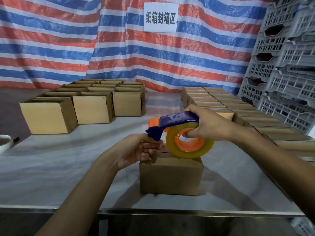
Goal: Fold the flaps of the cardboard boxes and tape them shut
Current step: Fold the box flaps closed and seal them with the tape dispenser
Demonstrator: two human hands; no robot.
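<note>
Near the front edge of the table point(51, 176), about the middle of my view, 1 cardboard box point(171, 178) stands with its top flaps folded flat, a dark seam showing along the top. I see the right hand point(213, 127) grasping the tape dispenser point(179, 120) above the box: the thumb lies over the blue housing and the fingers hook into the orange core of the tape roll point(187, 153). The dispenser is tilted, its blue and orange cutter end pointing left and slightly down. The clear yellowish roll hangs right at the box's top; I cannot tell whether it touches the cardboard. The left hand point(136, 151) is at the box's top left edge, just under the cutter end, with its fingers bent toward the palm. They lie against the box edge, but I cannot tell whether they pinch a tape end or merely press there.

Further back on the left, open boxes point(92, 109) stand in 3 rows. Well apart on the right, closed boxes point(238, 106) lie packed in rows running back. Grey plastic crates point(281, 65) are stacked at the far right beside them. A red, white and blue striped tarp point(68, 40) hangs behind everything, with a white sign point(160, 17) bearing printed characters fixed to it.
</note>
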